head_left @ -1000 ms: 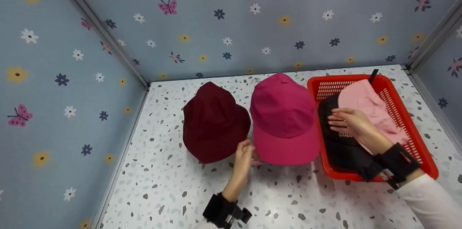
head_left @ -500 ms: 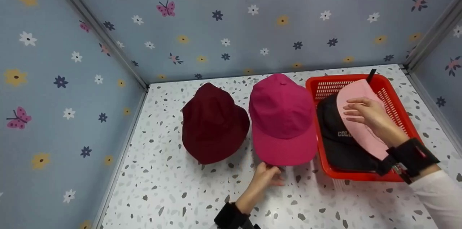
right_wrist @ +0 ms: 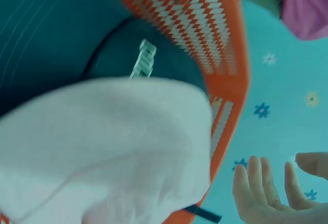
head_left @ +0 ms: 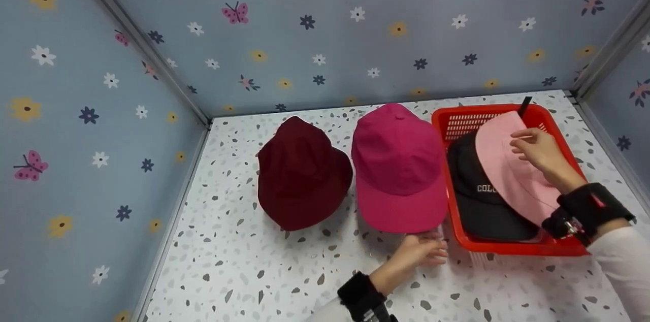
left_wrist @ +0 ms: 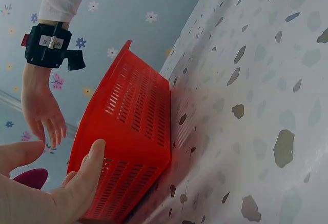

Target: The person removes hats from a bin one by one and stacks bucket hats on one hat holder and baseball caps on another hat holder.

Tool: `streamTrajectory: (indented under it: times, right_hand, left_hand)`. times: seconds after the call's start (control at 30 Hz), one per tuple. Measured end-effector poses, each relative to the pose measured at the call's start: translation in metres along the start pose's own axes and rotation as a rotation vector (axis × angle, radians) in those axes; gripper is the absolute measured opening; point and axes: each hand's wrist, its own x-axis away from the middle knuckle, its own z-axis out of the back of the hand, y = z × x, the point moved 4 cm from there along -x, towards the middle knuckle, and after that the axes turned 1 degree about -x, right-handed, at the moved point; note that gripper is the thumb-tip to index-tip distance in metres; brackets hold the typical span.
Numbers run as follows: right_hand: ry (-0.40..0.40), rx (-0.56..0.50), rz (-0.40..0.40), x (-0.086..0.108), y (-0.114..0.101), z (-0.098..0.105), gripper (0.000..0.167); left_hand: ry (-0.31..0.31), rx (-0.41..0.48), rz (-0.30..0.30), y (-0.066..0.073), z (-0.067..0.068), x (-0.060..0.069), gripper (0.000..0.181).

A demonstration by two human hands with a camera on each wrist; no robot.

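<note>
Right hand [head_left: 541, 151] poised, fingers loose, over a pale pink brimmed fabric hat [head_left: 508, 157]

From the head view the right hand seems to lie against the pink hat, yet its own wrist camera shows the fingertips clear of the cloth, relaxed and holding nothing. The left wrist view agrees: that hand hangs at the far side of the red slotted plastic basket [head_left: 508, 247], fingers pointing down. This same low view alone shows the basket's outer walls with their rows of slots.

The left hand [head_left: 419, 252] is over the speckled white table [head_left: 244, 271], just in front of the brim of a magenta cloth baseball cap [head_left: 398, 164]; its fingers are loosely extended and hold nothing. Whether they touch the brim I cannot tell.

The pink hat is inside the basket, overlapping a black baseball cap [head_left: 495, 220] and covering part of its pale lettering. Its wide brim sweeps in a smooth curve towards the left, with a seam line visible. In the right wrist view's teal cast the cloth looks nearly white.

The magenta cap stands beside the basket on the table, rounded crown up, brim facing the person. A dark maroon cloth bucket hat [head_left: 302, 174], softly creased, sits to its left.
</note>
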Motion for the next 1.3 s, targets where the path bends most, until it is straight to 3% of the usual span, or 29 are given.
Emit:
streamTrajectory:
  times: [0.1, 0.2, 0.4, 0.67, 0.93, 1.03, 1.2, 1.3]
  right_hand:
    - [0.003, 0.132, 0.102, 0.014, -0.031, 0.002, 0.039]
    - [0.012, 0.215, 0.108, 0.019, -0.041, 0.003, 0.039]
    - [-0.007, 0.314, 0.066, 0.013, -0.024, 0.009, 0.045]
    - [-0.030, 0.319, 0.015, 0.011, -0.003, 0.013, 0.052]
    - [-0.138, 0.363, -0.091, 0.010, 0.010, 0.012, 0.069]
    - [-0.183, 0.351, -0.094, 0.011, 0.013, 0.011, 0.070]
    - [-0.198, 0.375, -0.096, 0.011, 0.015, 0.009, 0.064]
    - [-0.162, 0.406, -0.090, 0.011, 0.015, 0.009, 0.059]
  left_hand:
    - [0.019, 0.059, 0.016, -0.002, -0.010, -0.005, 0.018]
    - [0.057, 0.095, 0.034, -0.005, -0.018, -0.008, 0.018]
    - [0.096, 0.131, 0.056, -0.007, -0.032, -0.012, 0.024]
    - [0.170, 0.162, 0.074, -0.008, -0.045, -0.018, 0.036]
    - [0.205, 0.225, 0.082, -0.010, -0.049, -0.022, 0.040]
    - [0.199, 0.226, 0.078, -0.010, -0.048, -0.022, 0.044]
    - [0.187, 0.222, 0.077, -0.009, -0.046, -0.023, 0.048]
    - [0.182, 0.212, 0.076, -0.010, -0.046, -0.024, 0.047]
